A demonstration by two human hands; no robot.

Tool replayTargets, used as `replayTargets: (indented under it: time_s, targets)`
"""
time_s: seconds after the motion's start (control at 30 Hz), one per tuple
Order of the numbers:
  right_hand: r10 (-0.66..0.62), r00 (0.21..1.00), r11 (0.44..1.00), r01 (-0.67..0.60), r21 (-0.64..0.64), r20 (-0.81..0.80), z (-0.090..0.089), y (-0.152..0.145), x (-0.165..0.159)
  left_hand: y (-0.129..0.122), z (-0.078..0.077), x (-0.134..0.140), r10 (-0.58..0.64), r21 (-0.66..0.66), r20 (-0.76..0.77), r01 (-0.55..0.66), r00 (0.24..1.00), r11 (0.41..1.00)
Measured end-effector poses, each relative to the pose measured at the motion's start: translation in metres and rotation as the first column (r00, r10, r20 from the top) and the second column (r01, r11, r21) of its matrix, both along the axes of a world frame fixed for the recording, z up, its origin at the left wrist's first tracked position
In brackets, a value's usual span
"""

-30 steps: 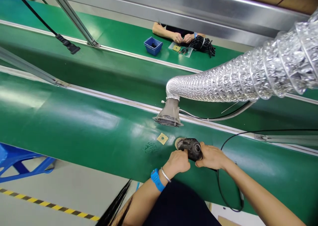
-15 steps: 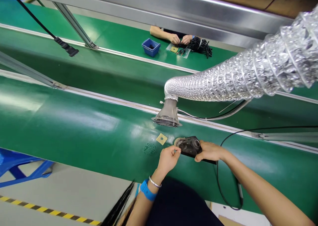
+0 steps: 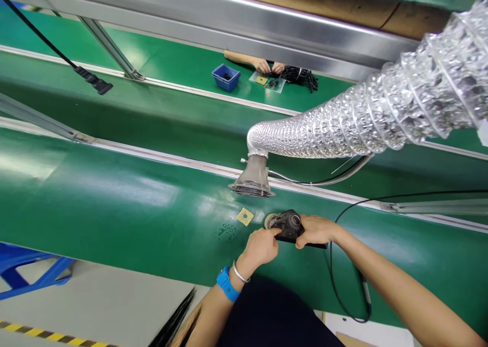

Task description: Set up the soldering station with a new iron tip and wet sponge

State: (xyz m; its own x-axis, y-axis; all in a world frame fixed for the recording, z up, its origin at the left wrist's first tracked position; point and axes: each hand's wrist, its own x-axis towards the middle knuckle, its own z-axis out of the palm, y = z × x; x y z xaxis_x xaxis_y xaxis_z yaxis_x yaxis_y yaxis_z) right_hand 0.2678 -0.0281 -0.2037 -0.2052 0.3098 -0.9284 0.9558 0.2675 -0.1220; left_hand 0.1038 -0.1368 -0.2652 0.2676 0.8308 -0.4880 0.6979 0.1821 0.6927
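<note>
A black soldering iron stand with a pale round tray at its left end rests on the green bench. My right hand grips its right end, thumb in front and the other fingers partly hidden behind. My left hand has its index finger stretched out to the stand's left part, the other fingers curled in. Nothing shows in that hand. A yellow square sponge with a hole in its middle lies to the left of the stand. Beside it are wet droplets on the bench top.
A fume extractor hood on a silver flexible duct hangs just beyond the stand. A black cable loops by my right forearm. Across the way, a co-worker's hands handle black cables near a blue bin.
My left hand has gone from pinched fingers at the tray to an extended index finger on the stand. My right hand keeps its grip. The view has shifted slightly.
</note>
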Motion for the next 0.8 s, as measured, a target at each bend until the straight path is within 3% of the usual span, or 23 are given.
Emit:
replayTargets:
  time_s: [0.17, 0.27, 0.4, 0.57, 0.8]
  targets:
    - [-0.025, 0.999, 0.999, 0.024, -0.047, -0.036, -0.005, 0.003, 0.002, -0.015, -0.007, -0.010, 0.266, -0.005, 0.198, -0.270, 0.943, 0.963]
    - [-0.052, 0.994, 0.993, 0.041, -0.115, -0.097, -0.008, 0.007, 0.002, -0.026, -0.014, -0.020, 0.461, -0.098, 0.289, -0.453, 0.839, 0.886]
    - [-0.093, 0.988, 0.982, 0.070, -0.173, -0.125, -0.014, 0.012, 0.004, -0.033, -0.022, -0.033, 0.615, -0.187, 0.352, -0.591, 0.706, 0.785]
    - [-0.120, 0.984, 0.970, 0.087, -0.227, -0.134, -0.023, 0.014, 0.012, -0.035, -0.029, -0.039, 0.704, -0.256, 0.374, -0.662, 0.604, 0.705]
    - [-0.214, 0.969, 0.943, 0.171, -0.286, -0.127, -0.031, 0.020, 0.025, -0.037, -0.033, -0.032, 0.709, -0.316, 0.409, -0.640, 0.574, 0.700]
